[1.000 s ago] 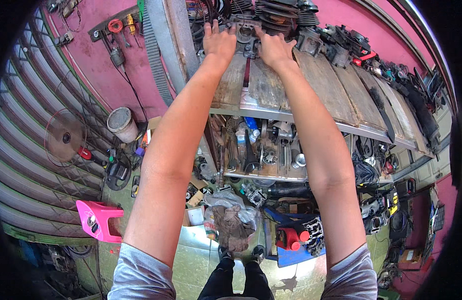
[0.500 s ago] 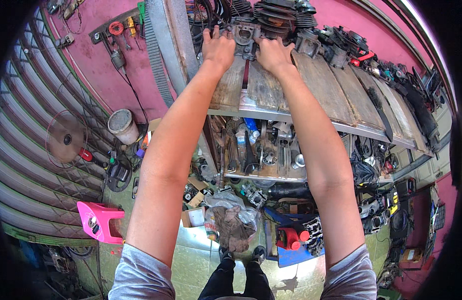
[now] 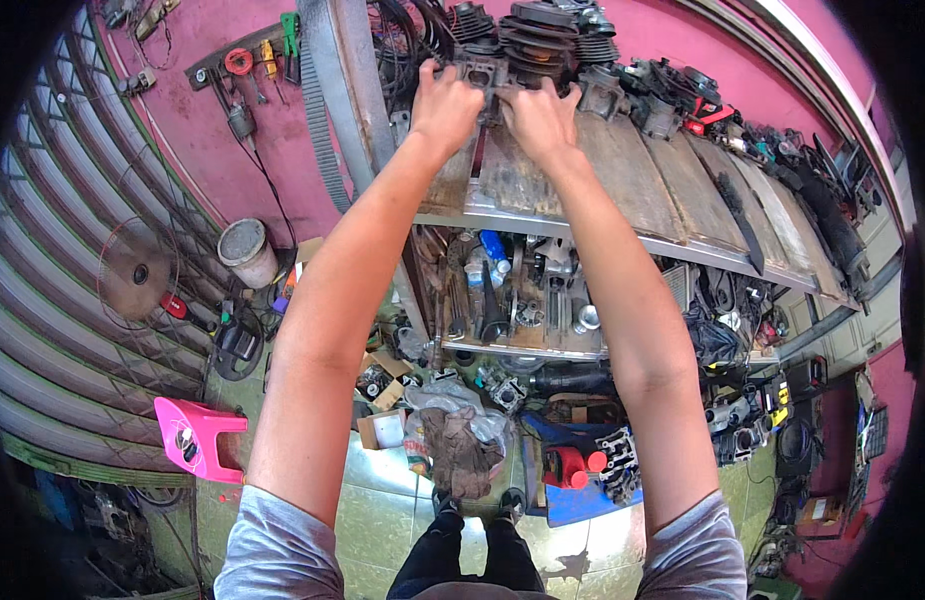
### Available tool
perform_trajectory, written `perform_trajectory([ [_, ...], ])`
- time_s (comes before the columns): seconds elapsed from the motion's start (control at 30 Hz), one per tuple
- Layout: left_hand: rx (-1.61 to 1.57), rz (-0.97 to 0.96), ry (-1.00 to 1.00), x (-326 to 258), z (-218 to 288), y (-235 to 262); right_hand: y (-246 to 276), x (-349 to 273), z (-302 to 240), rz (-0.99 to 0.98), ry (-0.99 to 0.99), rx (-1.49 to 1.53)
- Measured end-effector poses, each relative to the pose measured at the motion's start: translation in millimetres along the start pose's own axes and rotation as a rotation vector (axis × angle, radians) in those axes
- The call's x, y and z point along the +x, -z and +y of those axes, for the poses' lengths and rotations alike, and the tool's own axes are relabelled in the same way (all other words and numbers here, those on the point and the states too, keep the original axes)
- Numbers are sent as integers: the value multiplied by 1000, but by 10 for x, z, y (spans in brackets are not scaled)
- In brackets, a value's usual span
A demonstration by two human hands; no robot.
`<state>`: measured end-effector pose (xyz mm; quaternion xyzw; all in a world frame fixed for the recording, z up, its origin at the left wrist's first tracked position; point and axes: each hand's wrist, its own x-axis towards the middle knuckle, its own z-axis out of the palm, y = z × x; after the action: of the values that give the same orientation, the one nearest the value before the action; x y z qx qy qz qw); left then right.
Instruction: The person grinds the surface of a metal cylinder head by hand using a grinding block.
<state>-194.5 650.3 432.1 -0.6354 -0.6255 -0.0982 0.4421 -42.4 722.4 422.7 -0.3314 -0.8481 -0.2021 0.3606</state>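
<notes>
At the back of the wooden shelf, a grey metal engine cylinder (image 3: 484, 72) with an opening in its face stands between my two hands. My left hand (image 3: 446, 110) grips its left side with bent fingers. On the other side my right hand (image 3: 540, 118) has its fingers curled, with the thumb side against the cylinder. The fingertips of both hands are partly hidden. Right behind stand a stack of dark round discs (image 3: 538, 40) and a finned cylinder (image 3: 596, 50). Another grey casting (image 3: 602, 92) sits to the right of my right hand.
A grey metal post (image 3: 344, 90) rises left of my left arm. Engine parts line the back of the plank shelf (image 3: 622, 175); more lie on a lower shelf (image 3: 527, 345). Below are a brown rag (image 3: 457, 455), red bottles (image 3: 565, 467), a pink stool (image 3: 207, 440) and a fan (image 3: 139, 272).
The view has shifted slightly, so the shelf sits a little further left. My hands stay on either side of the cylinder; the right one has turned slightly, its fingers more bent.
</notes>
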Motion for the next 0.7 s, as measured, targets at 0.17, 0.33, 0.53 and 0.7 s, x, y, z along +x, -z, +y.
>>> perform_trajectory([
  [0.17,-94,-7,-12,-108,196,230,265,-242,-76,-6,58,69],
  [0.33,-239,-33,11,-306,440,571,550,-638,-104,9,31,149],
  [0.53,-341,15,-11,-864,801,978,983,-1320,-201,-51,68,213],
  [0.7,-481,-183,37,-1378,1215,1393,1397,-1959,-292,-141,51,320],
])
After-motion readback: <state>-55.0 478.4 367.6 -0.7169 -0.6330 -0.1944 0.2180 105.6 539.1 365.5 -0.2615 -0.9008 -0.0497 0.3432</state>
